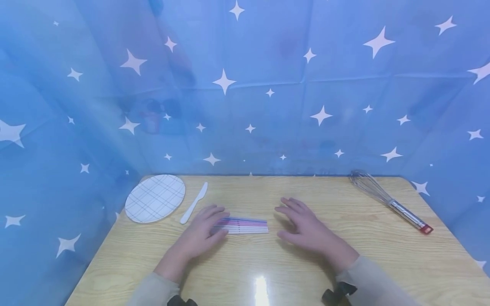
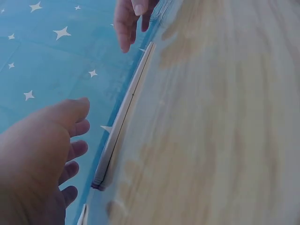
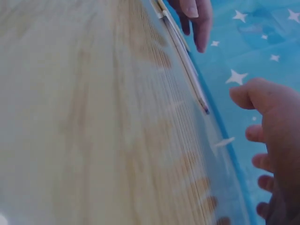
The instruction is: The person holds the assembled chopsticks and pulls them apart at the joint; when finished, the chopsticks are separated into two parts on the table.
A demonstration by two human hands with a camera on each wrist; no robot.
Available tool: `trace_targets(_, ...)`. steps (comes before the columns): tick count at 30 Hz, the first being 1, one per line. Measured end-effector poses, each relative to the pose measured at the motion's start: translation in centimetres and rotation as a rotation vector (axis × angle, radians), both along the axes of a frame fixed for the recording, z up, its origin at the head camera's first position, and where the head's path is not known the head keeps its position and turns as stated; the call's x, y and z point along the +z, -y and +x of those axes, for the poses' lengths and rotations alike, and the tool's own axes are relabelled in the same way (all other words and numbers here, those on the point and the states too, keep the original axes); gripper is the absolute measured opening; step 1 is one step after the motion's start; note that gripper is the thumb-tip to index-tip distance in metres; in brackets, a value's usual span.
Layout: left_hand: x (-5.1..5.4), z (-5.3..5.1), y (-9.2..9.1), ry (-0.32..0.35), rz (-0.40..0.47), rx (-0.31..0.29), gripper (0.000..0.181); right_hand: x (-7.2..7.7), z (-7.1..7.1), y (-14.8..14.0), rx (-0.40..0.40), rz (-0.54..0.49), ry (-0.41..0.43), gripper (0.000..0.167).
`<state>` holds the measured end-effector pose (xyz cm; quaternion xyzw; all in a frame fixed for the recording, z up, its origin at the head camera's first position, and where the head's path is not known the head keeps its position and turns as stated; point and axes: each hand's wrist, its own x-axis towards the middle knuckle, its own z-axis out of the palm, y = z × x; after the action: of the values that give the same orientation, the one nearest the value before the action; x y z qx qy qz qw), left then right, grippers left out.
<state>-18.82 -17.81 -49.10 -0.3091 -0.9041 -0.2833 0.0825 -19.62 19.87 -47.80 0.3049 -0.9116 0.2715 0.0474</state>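
A flat row of slim white, pink and blue sticks (image 1: 249, 226) lies side by side in the middle of the table; their exact kind is unclear. My left hand (image 1: 204, 231) hovers over their left end with its fingers loosely bent, hiding that end in the head view. In the left wrist view, a gap shows between the left hand (image 2: 42, 150) and the sticks (image 2: 124, 112). To the right of the sticks, my right hand (image 1: 306, 227) is held above the wood, thumb and fingers spread, holding nothing. The right wrist view shows the right hand (image 3: 276, 136) apart from the sticks (image 3: 187, 65).
A round white plate (image 1: 155, 199) with a checked line pattern lies at the back left. Beside it is a white knife (image 1: 194, 203). A wire whisk (image 1: 390, 202) with a red-tipped handle lies at the back right. Blue starry cloth (image 1: 264, 114) hangs around the wooden table (image 1: 237, 265).
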Motion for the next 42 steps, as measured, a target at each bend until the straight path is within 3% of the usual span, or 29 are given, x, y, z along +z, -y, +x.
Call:
trace_targets(12,-1.0,-0.6,-1.3,0.046,0.032,0.034,0.046,-1.3,-0.6,2.2,-0.012,-0.07,0.022,0.059)
trace_targets(18,-1.3,-0.8,-1.6,0.062,0.03,0.071,0.043,-1.8,-0.8,3.3,-0.047,-0.046,0.039,0.055)
trace_targets(28,-1.3,-0.9,-2.0,0.073,0.07,0.112,0.035,-1.8,-1.1,5.1,-0.045,-0.049,-0.032,0.041)
trace_targets(42,-1.5,-1.0,-2.1,0.043,0.075,0.124,0.032,-1.9,-1.4,7.8,-0.111,-0.125,-0.116,0.023)
